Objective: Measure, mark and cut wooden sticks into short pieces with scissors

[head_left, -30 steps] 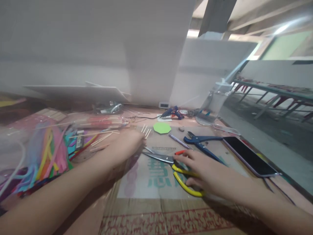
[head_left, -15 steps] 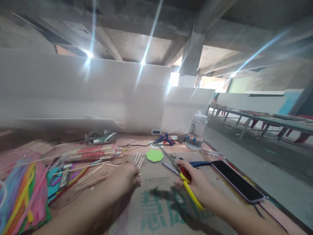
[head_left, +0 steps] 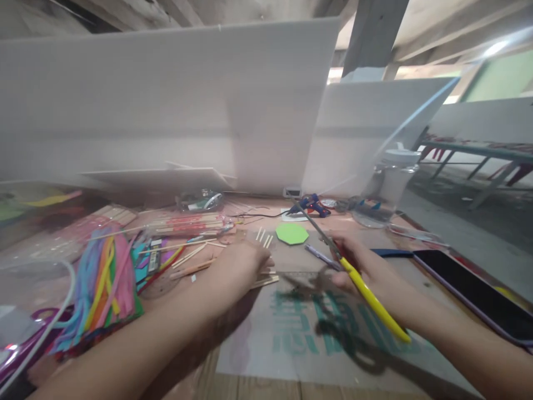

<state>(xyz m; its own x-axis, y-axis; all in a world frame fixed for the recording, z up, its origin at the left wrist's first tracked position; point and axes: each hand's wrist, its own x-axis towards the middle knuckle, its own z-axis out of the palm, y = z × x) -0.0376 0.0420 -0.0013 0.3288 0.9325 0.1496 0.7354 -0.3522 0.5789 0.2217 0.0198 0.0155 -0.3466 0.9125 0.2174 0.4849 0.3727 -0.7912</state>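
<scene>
My right hand (head_left: 362,258) is closed on a pair of scissors (head_left: 362,289) with yellow handles. The long blades point up and away to the left, toward the glue gun. My left hand (head_left: 245,261) is curled over several short wooden sticks (head_left: 266,281), their ends jutting out to its right; the fingers are partly hidden. Just beyond it, more cut sticks (head_left: 265,238) lie beside a green octagonal piece (head_left: 292,233). A pale purple pen-like stick (head_left: 321,256) rests close to my right hand. Printed clear sheeting (head_left: 250,355) spreads beneath both hands.
Colourful pipe cleaners (head_left: 100,272) and packs of sticks (head_left: 187,223) fill the left side. A blue glue gun (head_left: 312,204) and a clear lidded jar (head_left: 385,189) stand at the back. A phone (head_left: 474,291) lies at the right edge. White boards (head_left: 166,100) rise behind.
The view has tilted down and shifted left. The scissors have swung so their handles reach farther toward me. My left hand stays low by the cut sticks.
</scene>
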